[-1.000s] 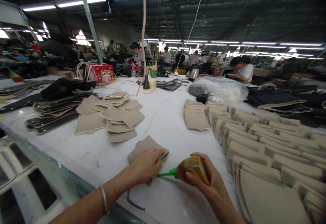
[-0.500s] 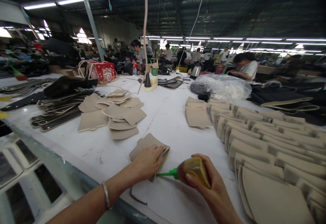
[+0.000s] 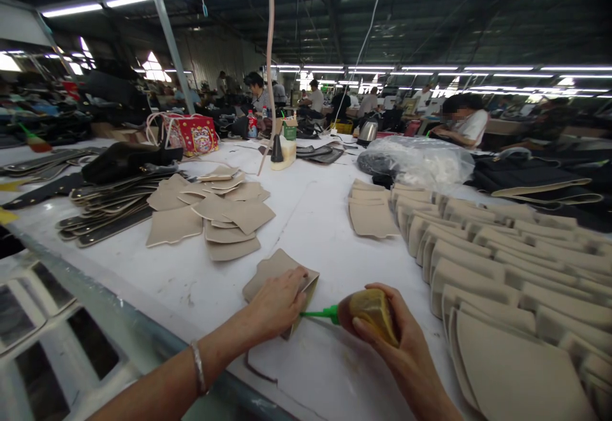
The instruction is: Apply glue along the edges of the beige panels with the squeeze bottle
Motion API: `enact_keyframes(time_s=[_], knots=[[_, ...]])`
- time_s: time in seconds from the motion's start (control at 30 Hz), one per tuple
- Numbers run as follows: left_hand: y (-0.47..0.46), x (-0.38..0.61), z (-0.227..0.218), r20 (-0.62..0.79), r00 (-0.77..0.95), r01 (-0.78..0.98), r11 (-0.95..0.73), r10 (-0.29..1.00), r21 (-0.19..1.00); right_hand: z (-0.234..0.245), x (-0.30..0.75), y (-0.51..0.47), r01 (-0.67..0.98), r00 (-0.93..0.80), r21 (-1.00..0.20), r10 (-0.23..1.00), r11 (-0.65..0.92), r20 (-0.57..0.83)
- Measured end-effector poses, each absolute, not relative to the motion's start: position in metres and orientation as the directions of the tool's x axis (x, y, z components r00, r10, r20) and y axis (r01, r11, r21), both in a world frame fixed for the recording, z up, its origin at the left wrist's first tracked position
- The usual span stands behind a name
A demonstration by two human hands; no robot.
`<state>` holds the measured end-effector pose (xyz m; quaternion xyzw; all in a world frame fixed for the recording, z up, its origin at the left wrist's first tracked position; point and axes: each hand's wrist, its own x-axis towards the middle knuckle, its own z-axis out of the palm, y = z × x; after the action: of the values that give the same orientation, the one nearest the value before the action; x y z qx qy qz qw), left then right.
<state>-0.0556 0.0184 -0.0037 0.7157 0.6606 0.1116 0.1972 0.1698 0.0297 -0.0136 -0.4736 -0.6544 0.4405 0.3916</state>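
Observation:
My left hand (image 3: 280, 301) lies over a beige leather-like piece (image 3: 273, 268) on the white table, its fingers curled at the right edge, which is bent up. In my right hand (image 3: 407, 338) is a squeeze bottle (image 3: 367, 314) of amber liquid, tilted on its side. Its green nozzle (image 3: 321, 313) points left, with the tip close to the lifted edge under my left fingers. Whether the tip touches the piece I cannot tell.
A loose pile of beige pieces (image 3: 234, 210) lies beyond my left hand. Rows of overlapping folded beige pieces (image 3: 478, 274) fill the right side. Black straps (image 3: 115, 204) are stacked at the left. Farther back stand a pale container (image 3: 285, 156) and a plastic bag (image 3: 425, 161).
The bottle in my right hand has shifted slightly right, and its nozzle tip has moved up along the piece's edge. My left hand stays nearly in place.

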Motion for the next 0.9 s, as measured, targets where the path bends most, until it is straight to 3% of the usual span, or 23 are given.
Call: enact_keyframes(time_s=[0.07,0.27,0.63,0.9], knots=[[0.018,-0.055,-0.002,-0.102,0.103,0.902,-0.05,0.989,0.428,-0.014,0.17,0.03,0.278,-0.209,-0.945,0.971,0.17,0.114],[0.019,-0.056,-0.005,-0.106,0.114,0.906,-0.06,0.988,0.42,-0.016,0.168,0.027,0.22,-0.328,-0.964,0.942,0.149,0.071],[0.023,-0.058,-0.008,-0.096,0.176,0.9,-0.121,0.98,0.42,-0.018,0.178,0.064,0.309,-0.187,-0.883,0.933,0.353,0.308],[0.024,-0.055,-0.005,-0.109,0.171,0.899,-0.109,0.979,0.424,-0.014,0.177,0.06,0.324,-0.252,-0.869,0.92,0.374,0.301]])
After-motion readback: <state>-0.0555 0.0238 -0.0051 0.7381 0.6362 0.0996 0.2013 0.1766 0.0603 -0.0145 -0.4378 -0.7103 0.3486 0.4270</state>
